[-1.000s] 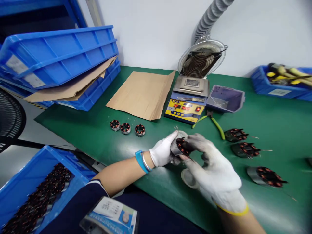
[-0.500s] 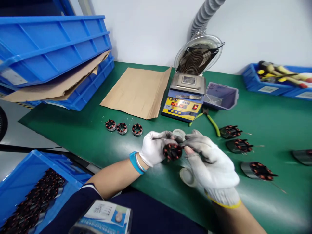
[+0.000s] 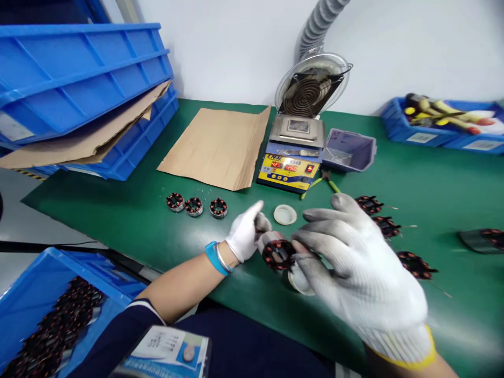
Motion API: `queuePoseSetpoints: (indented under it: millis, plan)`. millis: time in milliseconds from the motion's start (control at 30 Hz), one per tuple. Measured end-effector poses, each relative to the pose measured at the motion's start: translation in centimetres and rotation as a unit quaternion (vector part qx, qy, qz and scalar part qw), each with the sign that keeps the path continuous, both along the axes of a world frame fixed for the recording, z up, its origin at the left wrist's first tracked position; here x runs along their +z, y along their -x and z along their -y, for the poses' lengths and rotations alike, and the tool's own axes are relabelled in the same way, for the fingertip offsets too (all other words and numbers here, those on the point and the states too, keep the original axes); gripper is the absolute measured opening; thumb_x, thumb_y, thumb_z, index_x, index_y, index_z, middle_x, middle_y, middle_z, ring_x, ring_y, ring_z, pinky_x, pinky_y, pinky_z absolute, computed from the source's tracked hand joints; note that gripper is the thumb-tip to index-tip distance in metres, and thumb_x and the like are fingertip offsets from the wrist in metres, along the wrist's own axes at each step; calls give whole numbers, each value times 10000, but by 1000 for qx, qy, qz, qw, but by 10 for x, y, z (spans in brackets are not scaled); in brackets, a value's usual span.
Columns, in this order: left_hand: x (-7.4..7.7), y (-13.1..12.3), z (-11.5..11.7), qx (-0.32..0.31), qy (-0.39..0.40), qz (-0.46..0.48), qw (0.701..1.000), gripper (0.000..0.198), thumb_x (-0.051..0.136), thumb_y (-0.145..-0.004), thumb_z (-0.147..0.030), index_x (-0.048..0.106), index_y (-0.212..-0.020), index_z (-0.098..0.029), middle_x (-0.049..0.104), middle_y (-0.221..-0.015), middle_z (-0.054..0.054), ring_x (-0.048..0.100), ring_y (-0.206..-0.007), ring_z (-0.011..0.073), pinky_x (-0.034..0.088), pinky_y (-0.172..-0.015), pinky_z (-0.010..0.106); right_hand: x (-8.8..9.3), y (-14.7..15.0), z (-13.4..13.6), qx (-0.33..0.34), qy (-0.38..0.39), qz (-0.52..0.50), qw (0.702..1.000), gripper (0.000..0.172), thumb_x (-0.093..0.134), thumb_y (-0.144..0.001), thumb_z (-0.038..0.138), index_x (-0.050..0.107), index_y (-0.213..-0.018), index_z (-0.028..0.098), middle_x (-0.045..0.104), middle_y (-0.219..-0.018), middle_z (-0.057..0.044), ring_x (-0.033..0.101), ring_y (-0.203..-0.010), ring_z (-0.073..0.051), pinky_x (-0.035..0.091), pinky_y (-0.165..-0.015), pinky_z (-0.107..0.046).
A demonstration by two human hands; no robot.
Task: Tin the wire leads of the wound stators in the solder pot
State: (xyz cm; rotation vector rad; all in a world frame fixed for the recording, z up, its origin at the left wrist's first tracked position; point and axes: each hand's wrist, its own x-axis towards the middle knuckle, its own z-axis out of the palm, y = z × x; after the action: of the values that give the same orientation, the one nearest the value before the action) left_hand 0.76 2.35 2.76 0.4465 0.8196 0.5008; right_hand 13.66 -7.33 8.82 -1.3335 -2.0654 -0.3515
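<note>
A ring-shaped motor stator point(image 3: 277, 253) with copper windings and a steel outer shell is held between my hands, its open face tilted toward me. My left hand point(image 3: 249, 232), in a white glove with greyed fingertips, grips the shell's left side, thumb pointing up. From the right, my gloved right hand point(image 3: 354, 262) pinches the stator's edge with thumb and forefinger, a bare fingertip showing; its other fingers are loosely bent. Any wire in that pinch is hidden. Behind the hands lies a small round white dish point(image 3: 285, 214); a second white dish point(image 3: 300, 281) is partly covered by my right hand.
Three stators point(image 3: 193, 207) stand left; several with wire leads point(image 3: 388, 227) stand right. A yellow-blue solder pot point(image 3: 289, 170), a fan point(image 3: 309, 94), green-handled cutters point(image 3: 326, 177), a purple bin point(image 3: 350, 149) and cardboard point(image 3: 216, 147) are behind. A blue crate point(image 3: 51, 268) of stators is lower left.
My right hand has come nearer the camera, its fingers spreading more. The stator has turned to show more shell. My left fingers have shifted to its side, leaving the rear dish uncovered.
</note>
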Motion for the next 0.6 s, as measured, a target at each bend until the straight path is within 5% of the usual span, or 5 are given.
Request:
queuePoseSetpoints:
  millis: [133, 233, 333, 500, 600]
  plan:
    - [2, 5, 5, -256, 20, 53, 965, 547, 439, -909, -591, 513, -571, -168, 481, -485, 5, 432, -392, 105, 290, -376, 241, -3, -5, -2, 13, 6, 10, 1000, 84, 552, -866, 165, 563, -948, 180, 638, -900, -48, 610, -1034, -226, 396, -1090, -566]
    - [5, 4, 5, -87, -14, 162, 983, 240, 587, -853, -345, 627, -716, -153, 651, -731, 39, 623, -661, 138, 508, -597, 253, -1, -11, -3, 2, -9, 23, 1000, 66, 556, -864, 177, 550, -930, 182, 633, -886, -56, 620, -970, -225, 415, -1055, -570]
    - [3, 1, -1, 73, -3, 162, 984, 309, 558, -883, -381, 594, -663, -166, 671, -839, 49, 648, -818, 150, 542, -787, 281, 3, -14, -3, -3, -22, 19, 1000, 96, 567, -859, 181, 545, -953, 183, 631, -895, -66, 623, -967, -234, 427, -1043, -567]
    - [-5, 4, -1, -255, 25, 120, 959, 598, 500, -831, -702, 656, -923, -132, 647, -757, 73, 620, -633, 189, 516, -586, 330, 0, -17, -3, 11, 1, 15, 1000, 110, 562, -858, 176, 563, -968, 168, 635, -920, -62, 615, -992, -232, 415, -1058, -576]
    - [-4, 5, 11, -209, -134, 102, 963, 566, 725, -696, -636, 643, -934, -129, 640, -757, 52, 612, -641, 160, 513, -624, 300, -10, -17, 1, -2, -2, -20, 1000, 103, 582, -853, 170, 566, -955, 163, 637, -929, -55, 619, -989, -211, 414, -1078, -552]
